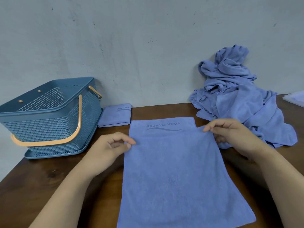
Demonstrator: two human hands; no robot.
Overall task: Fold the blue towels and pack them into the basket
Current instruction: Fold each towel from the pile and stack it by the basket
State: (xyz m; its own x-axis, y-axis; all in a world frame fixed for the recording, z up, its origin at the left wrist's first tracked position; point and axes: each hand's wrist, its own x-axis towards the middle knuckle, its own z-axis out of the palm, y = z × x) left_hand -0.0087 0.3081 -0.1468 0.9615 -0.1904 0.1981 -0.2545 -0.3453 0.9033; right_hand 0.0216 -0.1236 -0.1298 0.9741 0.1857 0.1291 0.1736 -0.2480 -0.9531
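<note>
A blue towel (174,170) lies on the brown table in front of me, its near layer doubled over towards the far edge, where upside-down "YOGA FITNESS" lettering still shows. My left hand (113,145) pinches the left corner of the upper layer. My right hand (230,132) pinches the right corner, lifted slightly. A folded blue towel (115,116) rests flat beside the basket. The blue plastic basket (49,112) with orange handles stands at the left and looks empty. A heap of crumpled blue towels (238,96) sits at the back right against the wall.
The grey wall runs close behind the table (57,178). A pale flat object (294,97) shows at the far right edge. The table's left edge slants down past the basket.
</note>
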